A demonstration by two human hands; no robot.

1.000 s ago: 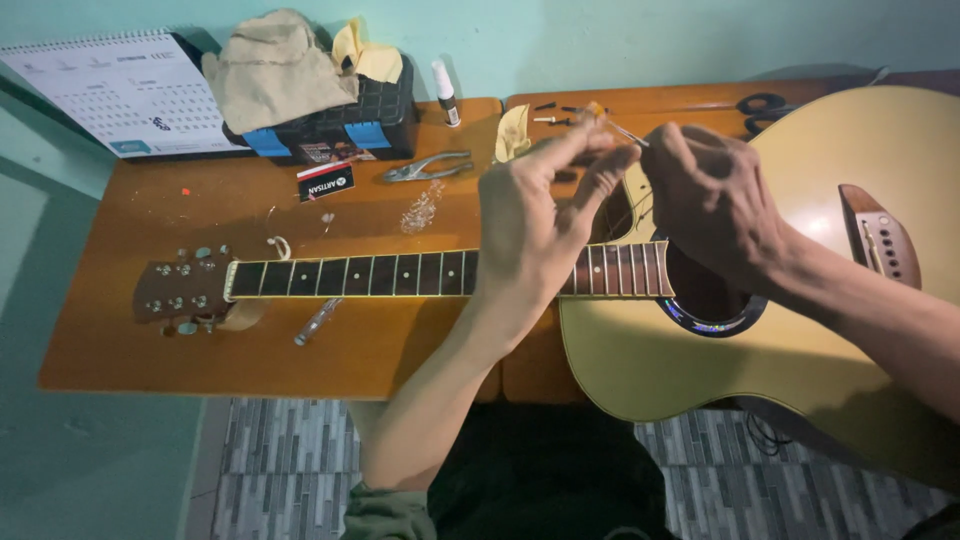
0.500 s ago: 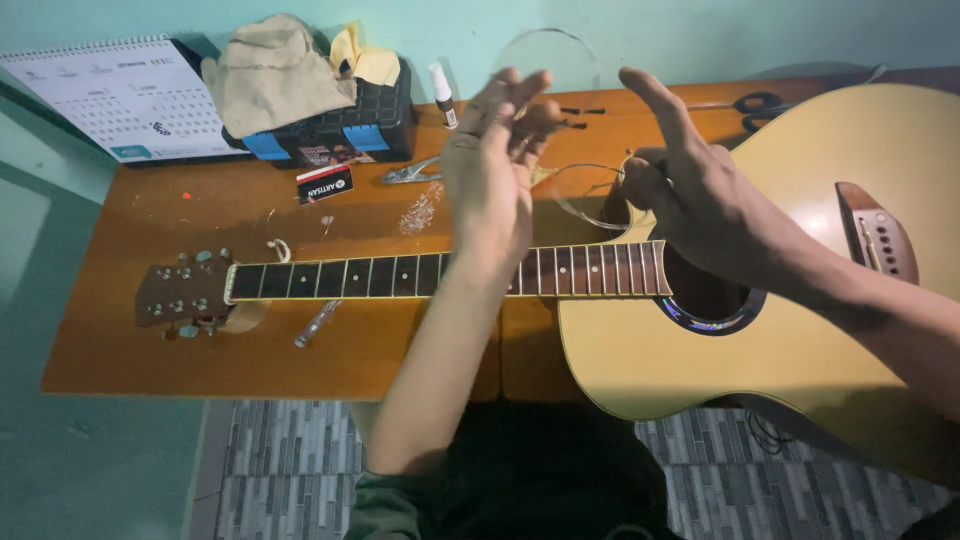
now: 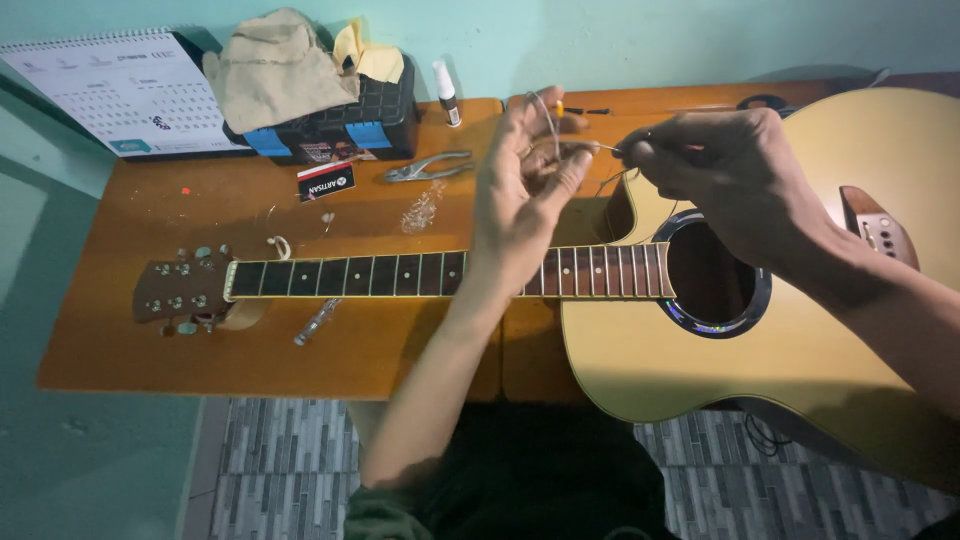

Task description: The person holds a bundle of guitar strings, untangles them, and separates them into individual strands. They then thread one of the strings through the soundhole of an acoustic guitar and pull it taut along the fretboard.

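Observation:
An acoustic guitar [image 3: 860,330] lies flat across a brown wooden table [image 3: 200,350], its headstock [image 3: 180,290] at the left and no strings visible on the neck. Above the neck near the soundhole [image 3: 710,275], my left hand [image 3: 525,195] is raised with a thin coiled wire string [image 3: 545,125] looped around its fingers. My right hand [image 3: 725,175] pinches the straight end of the same string just to the right, above the guitar's upper bout.
Pliers [image 3: 428,167], a small clear plastic bag [image 3: 422,208] and a small black card [image 3: 326,182] lie behind the neck. A black and blue toolbox [image 3: 340,125] with cloths, a desk calendar [image 3: 120,90] and a small bottle [image 3: 446,92] line the wall. A peg tool [image 3: 317,321] lies near the front.
Both hands have moved apart and upward from the neck, drawing the string out of its coil; the left hand has opened its fingers wider while the right pulls the end rightward.

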